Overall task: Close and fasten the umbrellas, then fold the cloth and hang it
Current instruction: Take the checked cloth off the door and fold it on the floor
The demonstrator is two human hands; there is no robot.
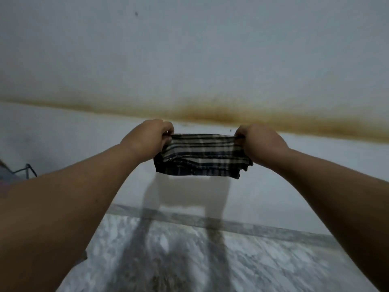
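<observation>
Facing a stained white wall (189,60), you are gripping one folded checked cloth (201,157); left hand (150,135) and right hand (261,144) are each pinching a top corner.

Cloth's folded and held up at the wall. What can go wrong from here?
1. The folded plaid cloth is held only by its top corners, left hand and right hand; its loose layers sag at the lower right and could unfold.
2. No hook or rail shows on the wall, so hanging may mean letting go with one hand.
3. Dropped, it lands on the marble floor.
</observation>
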